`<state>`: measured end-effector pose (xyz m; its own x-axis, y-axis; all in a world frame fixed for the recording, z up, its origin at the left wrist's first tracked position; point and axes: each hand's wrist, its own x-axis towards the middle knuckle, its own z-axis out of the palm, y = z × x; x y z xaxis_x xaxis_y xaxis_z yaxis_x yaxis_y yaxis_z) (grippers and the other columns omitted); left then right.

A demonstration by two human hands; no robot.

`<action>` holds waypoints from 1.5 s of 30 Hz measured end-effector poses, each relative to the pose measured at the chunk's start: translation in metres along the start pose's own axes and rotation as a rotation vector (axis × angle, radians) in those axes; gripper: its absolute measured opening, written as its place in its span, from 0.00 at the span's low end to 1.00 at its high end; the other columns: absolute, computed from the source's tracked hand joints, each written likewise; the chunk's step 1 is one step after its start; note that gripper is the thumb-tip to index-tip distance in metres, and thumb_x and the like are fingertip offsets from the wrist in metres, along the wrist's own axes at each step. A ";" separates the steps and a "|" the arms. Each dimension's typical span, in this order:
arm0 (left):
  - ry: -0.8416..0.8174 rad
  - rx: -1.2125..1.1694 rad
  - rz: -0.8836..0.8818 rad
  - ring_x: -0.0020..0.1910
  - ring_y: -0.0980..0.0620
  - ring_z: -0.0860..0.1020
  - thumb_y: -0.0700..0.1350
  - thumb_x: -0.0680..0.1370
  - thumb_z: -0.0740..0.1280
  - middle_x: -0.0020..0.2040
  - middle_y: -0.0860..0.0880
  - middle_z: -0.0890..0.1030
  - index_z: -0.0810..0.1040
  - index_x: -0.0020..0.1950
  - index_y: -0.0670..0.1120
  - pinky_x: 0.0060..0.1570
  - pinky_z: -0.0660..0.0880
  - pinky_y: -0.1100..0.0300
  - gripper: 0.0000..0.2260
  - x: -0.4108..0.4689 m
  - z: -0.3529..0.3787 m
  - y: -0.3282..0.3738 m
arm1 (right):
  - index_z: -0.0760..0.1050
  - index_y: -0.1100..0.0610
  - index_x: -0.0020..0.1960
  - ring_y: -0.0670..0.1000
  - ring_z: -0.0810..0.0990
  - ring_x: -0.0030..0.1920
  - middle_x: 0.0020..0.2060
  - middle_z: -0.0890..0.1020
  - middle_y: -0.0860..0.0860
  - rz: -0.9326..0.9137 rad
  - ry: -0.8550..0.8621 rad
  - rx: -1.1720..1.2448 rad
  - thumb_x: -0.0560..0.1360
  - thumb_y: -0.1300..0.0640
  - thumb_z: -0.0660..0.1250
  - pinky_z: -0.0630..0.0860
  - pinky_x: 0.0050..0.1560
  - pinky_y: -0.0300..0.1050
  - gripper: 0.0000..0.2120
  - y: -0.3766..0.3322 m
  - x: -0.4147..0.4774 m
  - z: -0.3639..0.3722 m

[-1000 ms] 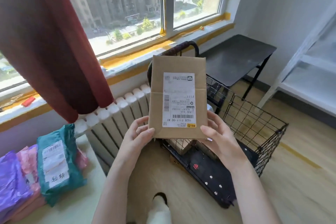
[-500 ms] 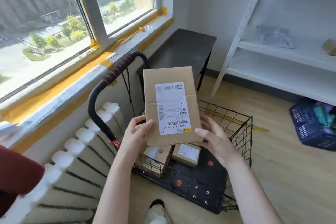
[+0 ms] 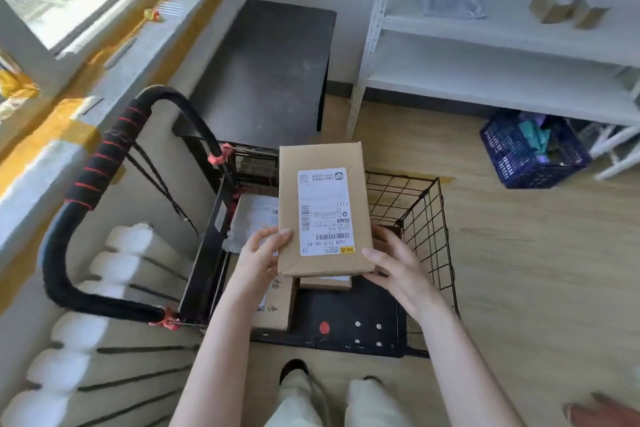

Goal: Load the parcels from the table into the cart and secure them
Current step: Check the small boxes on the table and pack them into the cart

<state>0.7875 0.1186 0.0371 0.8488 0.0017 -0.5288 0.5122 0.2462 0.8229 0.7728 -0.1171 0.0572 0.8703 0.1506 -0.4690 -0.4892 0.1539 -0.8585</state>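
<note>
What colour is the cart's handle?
The handle is black with thin red stripes wound around it, seen best in the head view.
</note>
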 end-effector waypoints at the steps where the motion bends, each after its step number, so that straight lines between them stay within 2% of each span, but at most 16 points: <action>1: -0.015 -0.014 -0.040 0.42 0.51 0.83 0.54 0.66 0.72 0.46 0.47 0.85 0.74 0.61 0.43 0.46 0.76 0.54 0.27 0.008 0.007 -0.006 | 0.73 0.47 0.64 0.50 0.81 0.56 0.56 0.82 0.50 0.017 0.032 0.008 0.60 0.49 0.76 0.77 0.55 0.48 0.33 0.006 0.004 -0.007; 3: -0.043 -0.032 -0.113 0.42 0.51 0.82 0.51 0.67 0.71 0.45 0.49 0.84 0.75 0.60 0.43 0.46 0.75 0.54 0.24 0.025 0.020 -0.022 | 0.73 0.47 0.64 0.52 0.80 0.59 0.56 0.82 0.50 0.056 0.090 0.007 0.66 0.54 0.76 0.77 0.58 0.51 0.28 0.018 0.012 -0.024; 6: -0.079 -0.011 -0.184 0.42 0.55 0.81 0.47 0.76 0.69 0.42 0.54 0.84 0.77 0.58 0.44 0.44 0.75 0.58 0.13 0.049 0.045 -0.050 | 0.72 0.48 0.65 0.54 0.79 0.60 0.57 0.82 0.50 0.123 0.165 0.004 0.76 0.60 0.67 0.73 0.64 0.55 0.19 0.039 0.027 -0.054; 10: -0.043 -0.005 -0.261 0.44 0.56 0.81 0.48 0.79 0.65 0.46 0.53 0.85 0.78 0.58 0.47 0.43 0.75 0.59 0.10 0.080 0.083 -0.086 | 0.72 0.47 0.66 0.49 0.79 0.59 0.57 0.82 0.49 0.197 0.244 0.030 0.79 0.58 0.62 0.73 0.63 0.50 0.16 0.069 0.055 -0.090; 13: -0.025 0.050 -0.291 0.44 0.54 0.82 0.48 0.80 0.64 0.48 0.52 0.85 0.79 0.56 0.49 0.41 0.79 0.60 0.08 0.102 0.107 -0.106 | 0.70 0.44 0.70 0.46 0.74 0.64 0.63 0.79 0.46 0.231 0.298 -0.005 0.79 0.49 0.64 0.67 0.69 0.51 0.20 0.094 0.082 -0.116; 15: -0.035 0.075 -0.320 0.47 0.52 0.83 0.48 0.81 0.63 0.50 0.50 0.85 0.79 0.58 0.48 0.40 0.80 0.60 0.09 0.121 0.118 -0.122 | 0.65 0.42 0.72 0.47 0.73 0.65 0.66 0.76 0.45 0.246 0.292 -0.067 0.76 0.43 0.65 0.69 0.66 0.53 0.25 0.111 0.099 -0.129; 17: -0.046 0.113 -0.356 0.53 0.49 0.82 0.48 0.81 0.62 0.54 0.48 0.84 0.77 0.62 0.46 0.46 0.80 0.56 0.12 0.143 0.123 -0.142 | 0.64 0.43 0.73 0.47 0.74 0.63 0.66 0.73 0.49 0.249 0.336 -0.110 0.73 0.41 0.67 0.73 0.63 0.48 0.30 0.125 0.112 -0.139; 19: -0.041 0.175 -0.384 0.57 0.47 0.80 0.49 0.81 0.62 0.56 0.47 0.83 0.76 0.64 0.45 0.53 0.79 0.51 0.14 0.168 0.127 -0.164 | 0.65 0.47 0.72 0.46 0.76 0.59 0.64 0.75 0.50 0.237 0.399 -0.115 0.75 0.47 0.69 0.75 0.51 0.36 0.28 0.140 0.128 -0.148; 21: -0.018 0.268 -0.395 0.56 0.48 0.80 0.51 0.80 0.63 0.56 0.48 0.83 0.76 0.65 0.46 0.55 0.78 0.49 0.16 0.193 0.131 -0.184 | 0.68 0.52 0.70 0.42 0.78 0.54 0.60 0.78 0.51 0.205 0.463 -0.166 0.77 0.54 0.67 0.74 0.42 0.31 0.22 0.159 0.146 -0.159; 23: -0.008 0.382 -0.387 0.57 0.49 0.79 0.56 0.78 0.65 0.58 0.50 0.82 0.74 0.68 0.47 0.58 0.78 0.47 0.22 0.218 0.134 -0.210 | 0.69 0.54 0.69 0.39 0.76 0.49 0.58 0.78 0.51 0.213 0.502 -0.263 0.78 0.55 0.65 0.72 0.40 0.30 0.19 0.178 0.163 -0.171; 26: 0.014 0.527 -0.374 0.56 0.51 0.79 0.62 0.74 0.66 0.59 0.51 0.81 0.76 0.67 0.50 0.57 0.77 0.52 0.25 0.252 0.139 -0.244 | 0.67 0.54 0.70 0.46 0.77 0.52 0.59 0.77 0.53 0.259 0.562 -0.330 0.80 0.53 0.62 0.75 0.47 0.37 0.19 0.210 0.190 -0.184; 31: 0.009 0.722 -0.305 0.60 0.51 0.76 0.52 0.81 0.62 0.62 0.52 0.79 0.74 0.69 0.49 0.55 0.72 0.60 0.18 0.286 0.156 -0.272 | 0.63 0.59 0.73 0.54 0.76 0.62 0.65 0.75 0.54 0.307 0.683 -0.391 0.81 0.54 0.60 0.75 0.62 0.48 0.23 0.249 0.229 -0.196; 35: -0.060 0.810 -0.290 0.58 0.50 0.77 0.50 0.81 0.61 0.60 0.52 0.80 0.73 0.69 0.48 0.58 0.73 0.57 0.17 0.310 0.155 -0.297 | 0.63 0.59 0.73 0.54 0.77 0.61 0.64 0.75 0.56 0.335 0.738 -0.374 0.81 0.58 0.59 0.73 0.58 0.43 0.22 0.270 0.255 -0.206; 40: 0.016 0.848 -0.248 0.54 0.48 0.79 0.37 0.79 0.63 0.55 0.48 0.82 0.78 0.62 0.45 0.53 0.73 0.62 0.13 0.326 0.153 -0.319 | 0.64 0.59 0.73 0.54 0.77 0.59 0.62 0.75 0.57 0.348 0.773 -0.351 0.80 0.65 0.60 0.73 0.57 0.41 0.22 0.292 0.283 -0.218; 43: -0.004 0.897 -0.230 0.54 0.49 0.78 0.33 0.78 0.60 0.57 0.48 0.80 0.75 0.65 0.43 0.49 0.70 0.65 0.17 0.331 0.154 -0.325 | 0.65 0.58 0.73 0.55 0.78 0.56 0.63 0.74 0.59 0.393 0.781 -0.338 0.79 0.65 0.61 0.74 0.59 0.43 0.23 0.308 0.298 -0.221; 45: -0.040 0.942 -0.247 0.54 0.49 0.77 0.33 0.77 0.58 0.59 0.49 0.79 0.71 0.69 0.42 0.52 0.71 0.63 0.20 0.336 0.152 -0.330 | 0.65 0.56 0.74 0.55 0.77 0.54 0.64 0.72 0.58 0.439 0.776 -0.321 0.79 0.64 0.61 0.73 0.59 0.44 0.23 0.316 0.306 -0.221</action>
<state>0.9240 -0.1093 -0.3807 0.6982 0.0166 -0.7157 0.5570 -0.6407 0.5285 0.8966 -0.2382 -0.4035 0.4638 -0.5776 -0.6718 -0.8433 -0.0555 -0.5345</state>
